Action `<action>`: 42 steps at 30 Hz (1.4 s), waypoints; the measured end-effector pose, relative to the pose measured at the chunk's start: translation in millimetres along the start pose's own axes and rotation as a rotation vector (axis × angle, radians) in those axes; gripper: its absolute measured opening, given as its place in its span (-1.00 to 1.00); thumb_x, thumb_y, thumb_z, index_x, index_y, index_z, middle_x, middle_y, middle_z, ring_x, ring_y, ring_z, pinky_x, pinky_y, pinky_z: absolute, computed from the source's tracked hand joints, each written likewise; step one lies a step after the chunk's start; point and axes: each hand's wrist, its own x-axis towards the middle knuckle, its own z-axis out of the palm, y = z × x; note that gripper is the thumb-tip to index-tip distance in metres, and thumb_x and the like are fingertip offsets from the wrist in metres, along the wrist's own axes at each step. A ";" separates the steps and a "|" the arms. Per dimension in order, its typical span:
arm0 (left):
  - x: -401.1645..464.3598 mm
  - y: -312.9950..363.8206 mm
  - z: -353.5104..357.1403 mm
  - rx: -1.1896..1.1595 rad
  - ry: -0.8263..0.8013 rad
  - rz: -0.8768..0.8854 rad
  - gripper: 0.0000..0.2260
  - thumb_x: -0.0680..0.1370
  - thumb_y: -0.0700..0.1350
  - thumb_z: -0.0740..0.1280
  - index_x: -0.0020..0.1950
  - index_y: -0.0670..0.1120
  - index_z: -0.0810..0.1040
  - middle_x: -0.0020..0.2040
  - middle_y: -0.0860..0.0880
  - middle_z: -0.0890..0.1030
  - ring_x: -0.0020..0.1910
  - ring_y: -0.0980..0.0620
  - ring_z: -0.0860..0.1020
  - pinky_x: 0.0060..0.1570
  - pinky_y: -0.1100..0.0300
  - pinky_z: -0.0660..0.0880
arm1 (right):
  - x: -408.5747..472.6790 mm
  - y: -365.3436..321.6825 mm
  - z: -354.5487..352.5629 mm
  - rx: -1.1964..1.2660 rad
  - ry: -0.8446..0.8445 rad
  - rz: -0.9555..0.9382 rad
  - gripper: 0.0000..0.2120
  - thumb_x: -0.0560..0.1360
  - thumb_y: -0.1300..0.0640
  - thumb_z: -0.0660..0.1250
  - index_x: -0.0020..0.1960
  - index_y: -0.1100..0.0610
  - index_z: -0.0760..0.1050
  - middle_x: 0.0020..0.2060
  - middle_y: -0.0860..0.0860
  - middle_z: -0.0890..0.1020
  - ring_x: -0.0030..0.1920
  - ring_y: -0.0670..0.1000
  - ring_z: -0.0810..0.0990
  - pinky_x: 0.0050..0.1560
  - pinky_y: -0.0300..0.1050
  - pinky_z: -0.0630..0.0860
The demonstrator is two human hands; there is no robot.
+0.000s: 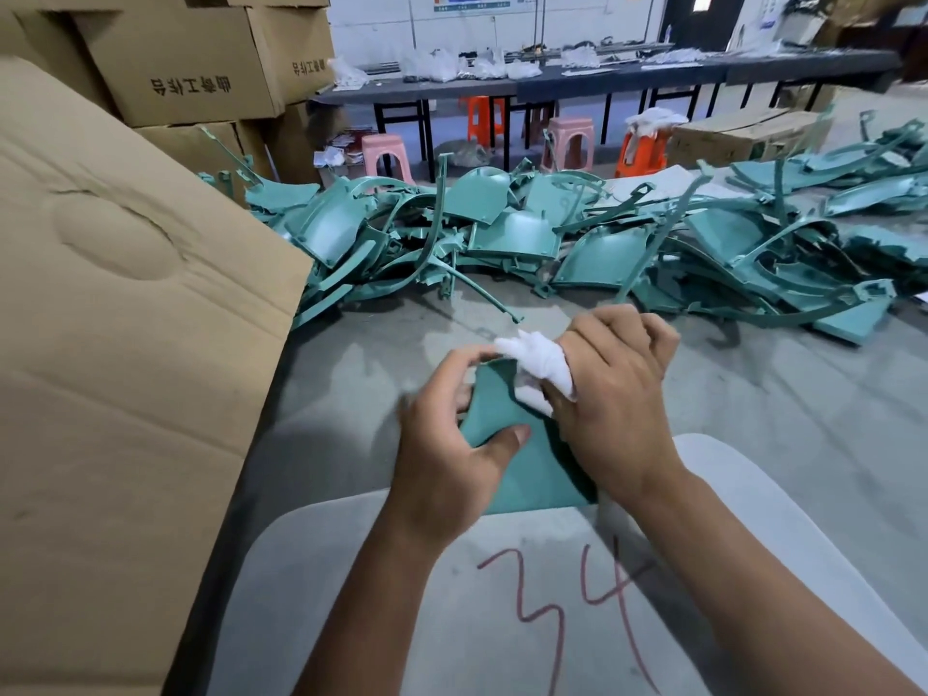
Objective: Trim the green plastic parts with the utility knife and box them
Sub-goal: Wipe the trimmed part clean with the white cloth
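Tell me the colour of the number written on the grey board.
Red: "34" handwritten on the grey board, head view.

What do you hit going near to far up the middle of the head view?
Grey board marked 34 → left hand and right hand holding a green plastic part, white wrapping on the right hand's fingers → bare grey table → pile of green parts → plastic stools → long dark bench.
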 end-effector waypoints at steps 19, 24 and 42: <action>-4.4 -0.2 18.0 0.210 -0.085 0.244 -0.54 0.55 -0.37 0.30 0.38 0.00 0.60 0.24 0.16 0.64 0.26 0.24 0.57 0.26 0.26 0.49 | 2.2 20.4 -11.1 1.044 0.395 1.004 -0.64 0.65 -0.27 0.14 -0.12 -0.05 0.47 -0.41 -0.11 0.56 -0.43 -0.07 0.54 -0.40 -0.17 0.49; 0.7 -14.9 12.9 0.304 -0.055 0.374 -0.37 0.52 -0.53 0.27 0.52 -0.08 0.44 0.46 0.00 0.52 0.47 0.12 0.44 0.42 0.00 0.44 | -6.9 7.8 -6.0 0.905 0.019 0.594 -0.43 0.67 -0.31 0.05 0.29 0.13 0.49 -0.03 -0.14 0.66 -0.03 -0.06 0.67 -0.06 -0.21 0.59; 16.0 -27.6 -31.3 -0.792 0.200 -0.651 -0.57 0.68 0.02 0.21 0.22 -0.37 0.57 0.15 -0.37 0.64 0.05 -0.25 0.70 -0.04 -0.04 0.68 | -10.3 1.3 3.5 0.455 0.068 0.076 -0.56 0.37 0.59 0.46 0.19 0.28 0.68 0.16 0.04 0.70 0.12 0.04 0.71 0.19 -0.20 0.59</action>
